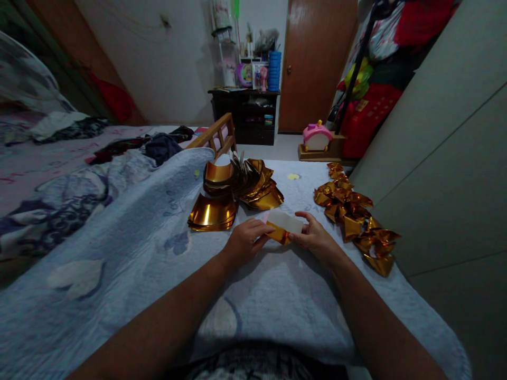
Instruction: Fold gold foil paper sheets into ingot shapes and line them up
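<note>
Between my two hands is a sheet of gold foil paper (285,220), white on the inner face and partly folded over along its near edge. My left hand (249,235) pinches its left end between thumb and fingers. At the right end, my right hand (312,235) grips it, with the index finger raised at the back. Just beyond my left hand lie a stack of flat gold foil sheets (212,212) and a fanned-out heap of more sheets (258,184). Several folded gold paper pieces (348,206) lie in a row to the right of my right hand.
A pale blue quilted cover (277,295) with heart shapes lies under everything. A wooden rail (212,134) and a bed with clothes (119,169) are on the left. Tall cabinet panels (451,174) border the right side. A pink toy (317,136) stands past the far edge.
</note>
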The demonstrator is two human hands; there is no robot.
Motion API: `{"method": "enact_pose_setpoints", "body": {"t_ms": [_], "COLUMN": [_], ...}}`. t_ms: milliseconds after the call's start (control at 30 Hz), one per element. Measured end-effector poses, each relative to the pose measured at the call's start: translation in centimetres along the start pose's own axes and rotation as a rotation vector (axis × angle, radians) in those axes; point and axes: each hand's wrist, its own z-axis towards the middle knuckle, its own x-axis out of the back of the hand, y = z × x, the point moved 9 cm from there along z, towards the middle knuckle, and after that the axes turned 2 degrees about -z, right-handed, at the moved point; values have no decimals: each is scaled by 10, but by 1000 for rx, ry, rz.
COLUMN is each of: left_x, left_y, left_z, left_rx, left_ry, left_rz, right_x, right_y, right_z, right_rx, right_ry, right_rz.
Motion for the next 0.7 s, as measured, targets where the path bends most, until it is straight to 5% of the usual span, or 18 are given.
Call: {"method": "enact_pose_setpoints", "body": {"t_ms": [133,333,467,700], "left_x": [-8,-37,-52,-47], "left_y": [12,33,28,17], "left_z": [0,-2,-5,-7], "left_rx": [-62,-156,-67,83], "left_ry": [-36,-217,-366,-391], "left_rz": [175,201,115,-64], "right_x": [9,-1,-8,-19], "right_y": [-6,-15,-19,-30], "right_z": [5,6,7,0], "right_rx": [109,250,306,535], "right_ry": [132,120,126,148], "right_rz": [-30,-236,-523,-895]}}
